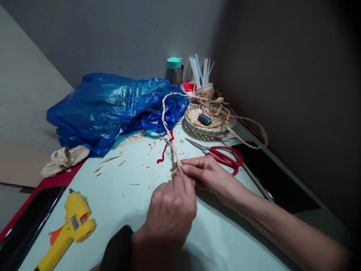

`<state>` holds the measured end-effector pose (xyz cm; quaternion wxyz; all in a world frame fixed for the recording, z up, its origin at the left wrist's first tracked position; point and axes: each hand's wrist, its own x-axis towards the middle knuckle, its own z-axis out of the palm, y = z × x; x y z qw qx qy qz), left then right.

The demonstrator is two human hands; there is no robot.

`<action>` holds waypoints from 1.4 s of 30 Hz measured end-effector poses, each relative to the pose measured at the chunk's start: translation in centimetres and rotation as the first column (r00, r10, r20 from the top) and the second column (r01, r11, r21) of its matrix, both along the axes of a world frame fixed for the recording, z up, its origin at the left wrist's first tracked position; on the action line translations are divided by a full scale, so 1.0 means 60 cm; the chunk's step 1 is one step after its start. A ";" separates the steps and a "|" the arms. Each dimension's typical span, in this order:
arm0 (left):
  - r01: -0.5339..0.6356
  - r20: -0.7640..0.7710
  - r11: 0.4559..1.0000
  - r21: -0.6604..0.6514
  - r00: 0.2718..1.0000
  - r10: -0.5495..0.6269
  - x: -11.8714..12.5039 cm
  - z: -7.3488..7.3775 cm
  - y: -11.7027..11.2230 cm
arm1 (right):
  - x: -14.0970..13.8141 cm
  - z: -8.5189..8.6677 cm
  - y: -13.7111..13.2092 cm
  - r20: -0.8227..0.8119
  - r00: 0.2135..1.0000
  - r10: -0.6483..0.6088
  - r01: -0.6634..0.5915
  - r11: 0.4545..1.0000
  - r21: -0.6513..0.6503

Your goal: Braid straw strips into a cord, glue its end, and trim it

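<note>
A pale braided straw cord (164, 113) runs from my fingers up over the table and back toward the woven basket. Low in the middle, my left hand (173, 201) is closed, its fingertips pinching the cord's near end; the knuckles hide part of the strands. My right hand (203, 171) comes in from the right, thumb and forefinger pressed on the braid just above the left fingertips. A fuzzy red wire (164, 149) is wound at the braid further up, one end lying bent on the table. Right behind my right hand lie red-handled scissors (225, 152), blades spread slightly.
A yellow glue gun (75, 220) lies at left, near a dark panel (31, 226). A blue plastic bag (113, 109) fills the back left. Behind are a bottle (174, 69), a cup of glue sticks (205, 90) and a shallow basket (194, 130) holding a thread spool (204, 119).
</note>
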<state>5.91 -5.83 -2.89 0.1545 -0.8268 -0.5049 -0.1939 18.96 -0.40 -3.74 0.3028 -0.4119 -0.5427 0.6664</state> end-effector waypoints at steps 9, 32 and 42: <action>0.148 0.545 0.926 -0.347 0.835 0.070 -0.033 0.039 0.015 | 0.007 -0.001 0.003 -0.069 0.998 0.009 -0.010 1.000 -0.016; 0.488 0.719 0.549 -0.679 0.290 0.632 -0.046 -0.004 0.061 | 0.005 0.041 -0.017 0.825 0.495 -0.271 -0.480 0.707 0.520; 0.613 0.773 0.537 -0.579 0.203 0.601 -0.048 -0.001 0.053 | -0.006 0.048 -0.042 0.820 0.486 -0.301 -0.607 0.559 0.565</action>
